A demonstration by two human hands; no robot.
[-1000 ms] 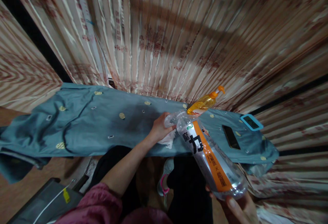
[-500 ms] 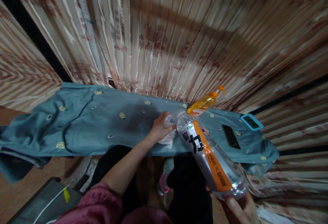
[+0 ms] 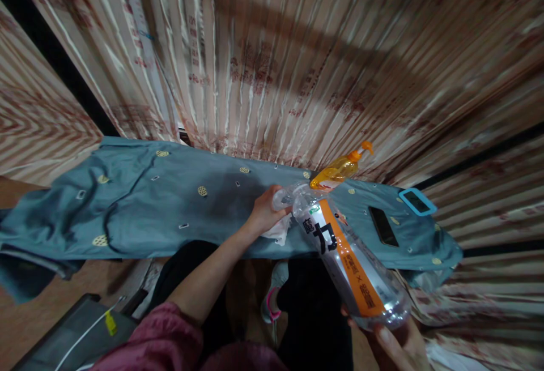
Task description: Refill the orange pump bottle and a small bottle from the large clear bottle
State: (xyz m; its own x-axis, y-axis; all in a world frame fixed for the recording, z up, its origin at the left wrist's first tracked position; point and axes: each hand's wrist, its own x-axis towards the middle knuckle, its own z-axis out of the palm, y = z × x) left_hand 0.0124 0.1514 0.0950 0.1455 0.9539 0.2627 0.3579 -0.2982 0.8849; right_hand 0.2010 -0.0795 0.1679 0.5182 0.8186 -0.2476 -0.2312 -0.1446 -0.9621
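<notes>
A large clear plastic bottle (image 3: 351, 263) with a silver and orange label lies tilted across the front of me, its base toward my lower right. My left hand (image 3: 266, 212) is closed round the handle at its top end. Beneath that hand a white tissue (image 3: 280, 230) shows; whether the fingers also grip it I cannot tell. At the base, my right hand (image 3: 397, 345) supports the bottle, thumb against its side. Just behind the bottle's top is an amber pump bottle (image 3: 335, 173) with an orange pump head.
A blue-green patterned cloth (image 3: 221, 212) covers the narrow table. To the right lie a dark phone (image 3: 383, 226) and a blue-framed device (image 3: 417, 202). Pleated curtains (image 3: 263, 65) hang behind. At lower left, a grey surface (image 3: 80, 325) carries a white cable with a yellow tag (image 3: 110, 323).
</notes>
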